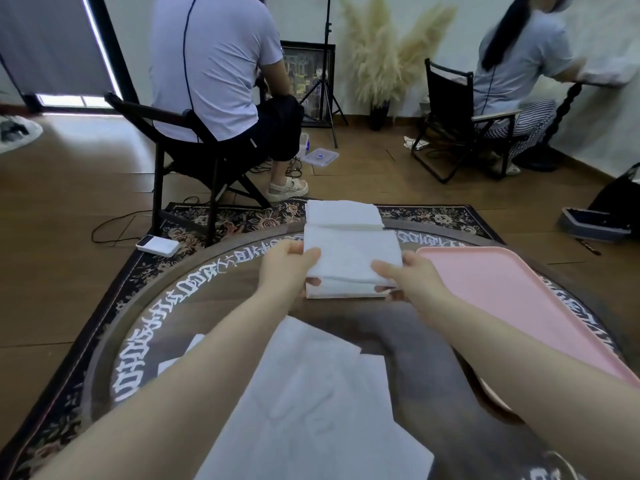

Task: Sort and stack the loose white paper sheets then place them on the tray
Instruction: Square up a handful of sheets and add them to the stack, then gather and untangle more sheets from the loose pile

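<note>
A round dark desk (pixel 221 292) with white script around its rim stands on a flowered rug (pixel 214 220). A pink tray (pixel 519 306) lies on the desk's right side, its long axis running from the far middle toward the near right. Nothing sits between the tray and the hands.

Both arms reach forward over the desk. The left hand (pixel 287 268) and right hand (pixel 412 277) each pinch a side edge of a folded white stack (pixel 349 258), thumbs on top and fingers curled beneath, so both grips are closed on it. The stack is held just left of the tray's far corner, roughly flat, its long axis running left to right. Just beyond it a second folded pile (pixel 343 213) lies at the desk's far edge. Near the person, loose sheets (pixel 311 393) overlap at angles under the arms.

On the floor left of the rug lies a small white device (pixel 157 244). Further back, two seated people face away on black folding chairs, with pampas grass (pixel 388 53) and a tripod (pixel 325 84) against the wall.
</note>
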